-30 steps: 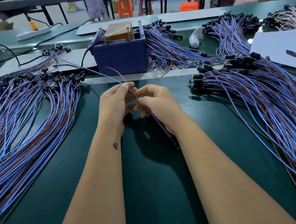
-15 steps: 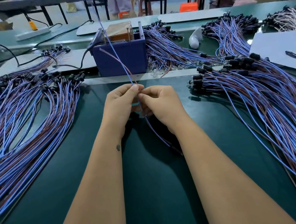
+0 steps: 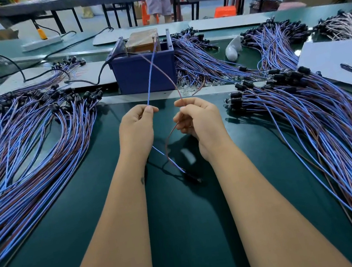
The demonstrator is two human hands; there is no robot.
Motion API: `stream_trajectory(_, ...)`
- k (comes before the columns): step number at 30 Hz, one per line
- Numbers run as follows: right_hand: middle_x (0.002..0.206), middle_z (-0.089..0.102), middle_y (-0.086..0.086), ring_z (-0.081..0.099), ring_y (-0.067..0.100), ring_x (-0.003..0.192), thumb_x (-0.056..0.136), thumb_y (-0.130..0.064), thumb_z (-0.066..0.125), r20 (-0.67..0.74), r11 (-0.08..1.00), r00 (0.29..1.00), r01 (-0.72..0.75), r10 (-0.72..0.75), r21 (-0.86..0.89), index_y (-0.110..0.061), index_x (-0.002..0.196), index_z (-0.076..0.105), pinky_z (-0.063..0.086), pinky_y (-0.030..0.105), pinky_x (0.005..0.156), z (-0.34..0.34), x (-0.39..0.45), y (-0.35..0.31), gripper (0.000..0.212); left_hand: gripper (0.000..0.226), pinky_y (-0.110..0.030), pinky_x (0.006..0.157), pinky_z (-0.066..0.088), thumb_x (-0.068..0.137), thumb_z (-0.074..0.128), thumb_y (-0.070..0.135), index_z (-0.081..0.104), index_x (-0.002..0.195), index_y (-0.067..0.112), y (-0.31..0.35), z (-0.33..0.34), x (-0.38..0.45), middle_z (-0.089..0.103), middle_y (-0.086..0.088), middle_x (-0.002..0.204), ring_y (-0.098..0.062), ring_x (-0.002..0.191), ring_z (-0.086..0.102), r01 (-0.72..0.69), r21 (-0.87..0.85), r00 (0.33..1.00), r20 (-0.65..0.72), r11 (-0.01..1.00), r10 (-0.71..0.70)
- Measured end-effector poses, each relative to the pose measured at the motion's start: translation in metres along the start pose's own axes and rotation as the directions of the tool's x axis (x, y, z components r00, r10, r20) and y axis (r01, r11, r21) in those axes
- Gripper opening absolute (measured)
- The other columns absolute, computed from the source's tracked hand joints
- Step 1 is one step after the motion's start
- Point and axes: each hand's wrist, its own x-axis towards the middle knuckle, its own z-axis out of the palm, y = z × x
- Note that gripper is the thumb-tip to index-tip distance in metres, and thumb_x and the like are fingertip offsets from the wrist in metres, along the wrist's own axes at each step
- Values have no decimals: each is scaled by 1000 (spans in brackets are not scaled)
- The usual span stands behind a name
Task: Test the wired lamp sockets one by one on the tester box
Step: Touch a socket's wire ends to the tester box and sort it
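Observation:
My left hand (image 3: 136, 132) pinches the blue wire (image 3: 150, 77) of one lamp socket lead. My right hand (image 3: 199, 119) pinches the same lead's brown wire (image 3: 167, 75). Both wires rise and cross toward the top of the blue tester box (image 3: 145, 73), which stands just beyond my hands with a brown block inside. The lead's black socket (image 3: 192, 177) lies on the green table (image 3: 185, 234) between my forearms. A big pile of wired sockets (image 3: 23, 144) lies at the left and another pile (image 3: 318, 116) at the right.
More wire bundles (image 3: 201, 65) lie behind and right of the box. A white sheet (image 3: 338, 63) with a pen sits at the far right, a white bulb (image 3: 233, 49) behind it. A black cable (image 3: 85, 81) runs left from the box. A person stands in the background.
My hands have moved apart, splitting the blue and brown wires. The free wire ends have swung up from the left toward the top of the tester box.

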Motion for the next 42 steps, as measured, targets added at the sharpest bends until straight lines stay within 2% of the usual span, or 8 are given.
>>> stream_trajectory(5, 59, 58, 2, 48, 12, 47, 99, -9, 48, -33, 1000, 999, 8, -7, 17, -9, 92, 62, 38, 20, 50, 1, -1, 0, 15, 27, -20, 42, 28, 99, 45, 27, 67, 84, 30, 2, -1, -1, 34, 13, 46, -6, 41, 29, 14, 15, 997, -79, 1000, -13)
stream_trajectory(11, 58, 60, 0, 49, 10, 48, 99, -12, 51, -72, 998, 996, 54, -53, 9, -12, 92, 64, 40, 16, 47, 0, -1, 1, 15, 28, -20, 39, 23, 97, 42, 20, 67, 85, 26, 5, -5, 3, 31, 11, 48, -7, 39, 25, 69, -83, 977, -194, 994, -84)
stream_trajectory(16, 61, 61, 1, 51, 8, 47, 99, -12, 51, -98, 997, 992, 77, -74, 26, -12, 93, 64, 40, 15, 46, 0, 1, 3, 15, 32, -17, 36, 21, 92, 37, 11, 65, 85, 25, 7, -5, 2, 33, 10, 48, -6, 37, 25, 86, -132, 970, -216, 988, -113)
stream_trajectory(23, 60, 63, 0, 51, 7, 45, 100, -9, 47, -141, 998, 988, 58, -56, 7, -12, 99, 62, 40, 15, 46, -2, 5, 6, 15, 30, -15, 36, 26, 95, 36, 10, 64, 97, 20, 8, -6, 0, 39, 5, 58, -3, 35, 29, 88, -131, 959, -259, 987, -119)
stream_trajectory(29, 59, 61, 1, 51, 8, 46, 100, -8, 47, -115, 999, 992, 46, -48, -22, -15, 91, 61, 40, 14, 45, -1, 5, 7, 17, 28, -14, 36, 25, 97, 36, 10, 62, 95, 21, 7, -5, 2, 39, 5, 58, -2, 33, 28, 91, -141, 954, -271, 986, -127)
stream_trajectory(42, 58, 62, 1, 51, 8, 47, 99, -8, 48, -83, 997, 995, 42, -47, -65, -13, 91, 63, 40, 14, 45, -1, 5, 7, 17, 29, -19, 41, 27, 96, 33, 8, 60, 98, 20, 7, -6, 3, 40, 5, 62, -4, 39, 30, 109, -168, 937, -310, 980, -158)
